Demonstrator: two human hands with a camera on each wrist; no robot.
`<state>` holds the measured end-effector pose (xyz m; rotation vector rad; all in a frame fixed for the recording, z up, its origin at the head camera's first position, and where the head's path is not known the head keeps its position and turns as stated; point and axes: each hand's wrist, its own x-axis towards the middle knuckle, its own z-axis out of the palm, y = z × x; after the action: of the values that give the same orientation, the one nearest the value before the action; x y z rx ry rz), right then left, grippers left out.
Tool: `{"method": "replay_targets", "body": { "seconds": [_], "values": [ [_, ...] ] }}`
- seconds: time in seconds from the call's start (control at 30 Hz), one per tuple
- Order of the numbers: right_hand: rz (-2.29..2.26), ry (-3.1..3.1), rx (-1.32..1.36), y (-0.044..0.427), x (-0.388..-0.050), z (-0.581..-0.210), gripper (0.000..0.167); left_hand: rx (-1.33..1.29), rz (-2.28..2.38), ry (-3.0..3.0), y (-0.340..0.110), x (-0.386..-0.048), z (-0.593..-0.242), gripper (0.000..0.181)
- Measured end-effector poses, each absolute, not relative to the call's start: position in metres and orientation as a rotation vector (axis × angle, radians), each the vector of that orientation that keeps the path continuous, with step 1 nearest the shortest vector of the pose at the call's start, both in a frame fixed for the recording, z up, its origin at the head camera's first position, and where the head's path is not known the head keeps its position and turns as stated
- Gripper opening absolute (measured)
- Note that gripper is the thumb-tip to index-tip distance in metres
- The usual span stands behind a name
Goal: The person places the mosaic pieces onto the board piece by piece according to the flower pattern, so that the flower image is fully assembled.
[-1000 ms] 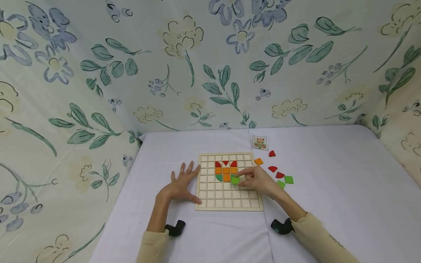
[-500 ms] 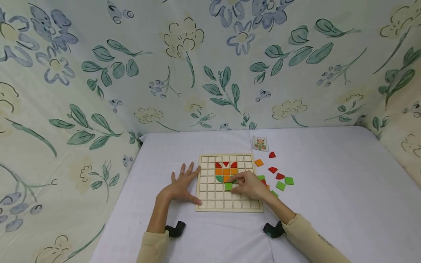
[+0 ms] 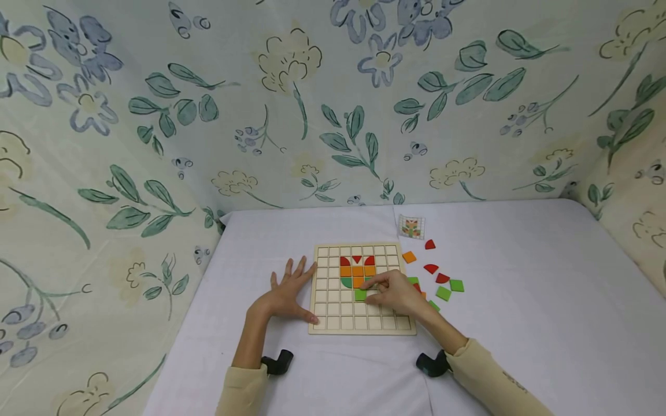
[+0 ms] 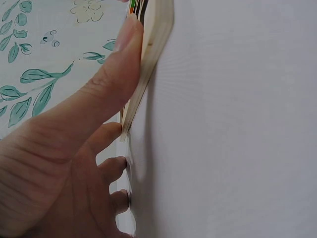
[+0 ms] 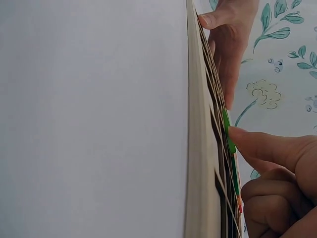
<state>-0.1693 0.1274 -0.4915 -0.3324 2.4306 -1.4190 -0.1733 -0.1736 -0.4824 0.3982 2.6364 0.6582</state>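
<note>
A wooden grid board (image 3: 362, 332) lies on the cloth. My left hand (image 3: 285, 296) is spread along its left side, with the thumb on the near-left corner; in the left wrist view the thumb (image 4: 116, 64) rests against the board edge (image 4: 161, 29). With thumb and index finger my right hand (image 3: 393, 294) pinches a green square (image 3: 360, 295), just below an orange square (image 3: 358, 282) in the middle column. The right wrist view has the thumb (image 5: 257, 144) touching the green square (image 5: 227, 126), flat at board level. Red, orange and dark green pieces form a pattern above.
A small printed pattern card (image 3: 411, 227) lies beyond the board's back right corner. Loose pieces are scattered to the right: an orange square (image 3: 409, 257), red quarter circles (image 3: 430, 268) and green squares (image 3: 457, 285). Some lie partly behind my right hand at the board's right edge.
My right hand has moved left and slightly nearer with the green square, from the right of the orange square to below it. Loose pieces behind the hand have come into view. My left hand stays put.
</note>
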Motion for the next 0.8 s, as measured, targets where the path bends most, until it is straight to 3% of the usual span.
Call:
{"method": "replay_targets", "body": {
  "seconds": [0.8],
  "values": [
    [-1.407, 2.434, -0.263, 0.1223, -0.1693, -0.4879, 0.020, 0.386, 0.655, 2.634, -0.1729, -0.1729, -0.4812, 0.132]
  ]
}}
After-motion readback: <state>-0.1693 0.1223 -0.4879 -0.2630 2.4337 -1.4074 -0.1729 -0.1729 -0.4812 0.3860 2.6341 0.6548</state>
